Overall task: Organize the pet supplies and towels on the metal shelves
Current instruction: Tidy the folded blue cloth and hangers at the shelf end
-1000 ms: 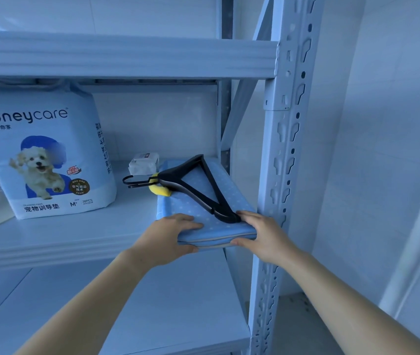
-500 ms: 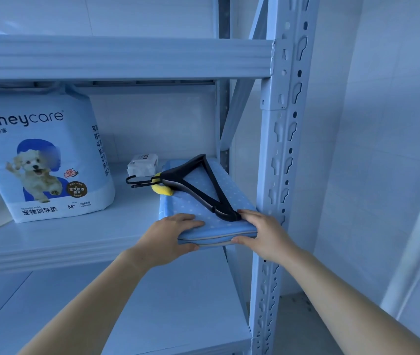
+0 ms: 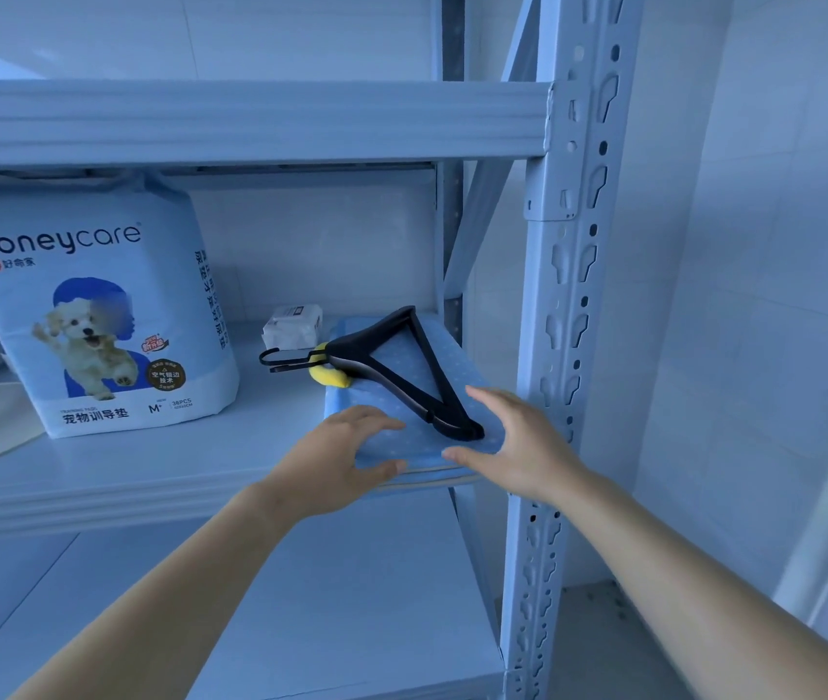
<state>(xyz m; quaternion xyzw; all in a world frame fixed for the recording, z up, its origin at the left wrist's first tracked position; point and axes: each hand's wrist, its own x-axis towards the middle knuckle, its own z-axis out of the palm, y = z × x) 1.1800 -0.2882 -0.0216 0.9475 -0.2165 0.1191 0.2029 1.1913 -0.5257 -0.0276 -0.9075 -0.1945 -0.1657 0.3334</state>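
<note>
A folded blue dotted towel [image 3: 417, 426] lies at the right end of the middle metal shelf [image 3: 149, 477], its front edge sticking out over the shelf lip. On top of it rest a black clothes hanger [image 3: 392, 366] and a yellow item [image 3: 328, 376], partly hidden under the hanger. My left hand [image 3: 336, 457] holds the towel's front left corner, fingers on top and thumb under the edge. My right hand [image 3: 518, 442] hovers at the front right corner with fingers spread, off the towel.
A large honeycare pet pad bag [image 3: 94, 315] stands upright at the left of the same shelf. A small white packet [image 3: 293, 325] sits behind the hanger hook. The perforated upright post [image 3: 563, 346] stands just right of the towel. A lower shelf [image 3: 301, 598] lies below.
My right hand has let go of the towel's corner and spread its fingers. The towel sits slightly farther in on the shelf. My left hand stays at its corner.
</note>
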